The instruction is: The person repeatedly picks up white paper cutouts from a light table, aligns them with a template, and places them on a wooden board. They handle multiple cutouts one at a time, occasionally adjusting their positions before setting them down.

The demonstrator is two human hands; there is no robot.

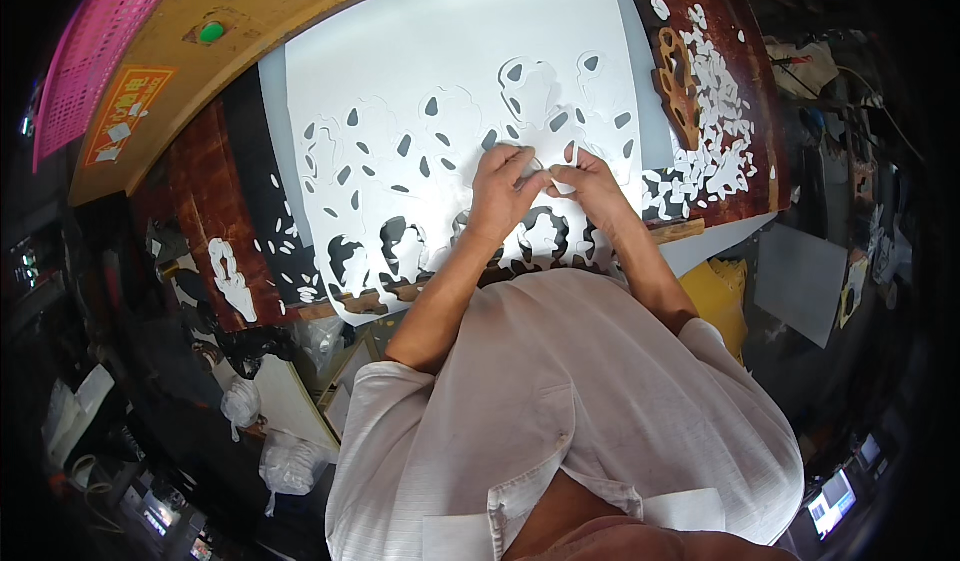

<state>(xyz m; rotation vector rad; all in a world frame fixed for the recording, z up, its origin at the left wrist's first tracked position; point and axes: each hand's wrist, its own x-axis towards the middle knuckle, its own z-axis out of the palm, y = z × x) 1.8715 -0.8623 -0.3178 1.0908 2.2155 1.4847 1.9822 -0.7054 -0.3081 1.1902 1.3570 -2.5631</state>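
A large white sheet (400,51) lies in front of me, with rows of curved cut outlines and small dark holes across it. Over its middle, my left hand (503,189) and my right hand (590,186) come close together, fingers pinched. Between their fingertips is a small white cut piece (564,187); its exact shape is partly covered by the fingers. Along the near edge, larger openings surround white cut-out shapes (543,236), partly hidden by my forearms.
At the right, a brown cutting die (678,86) rests beside a heap of small white scraps (722,126) on a dark red board. More scraps lie left of the sheet, near a white cut-out (232,279). A yellow-brown machine beam (230,36) and pink basket (100,41) border the far left.
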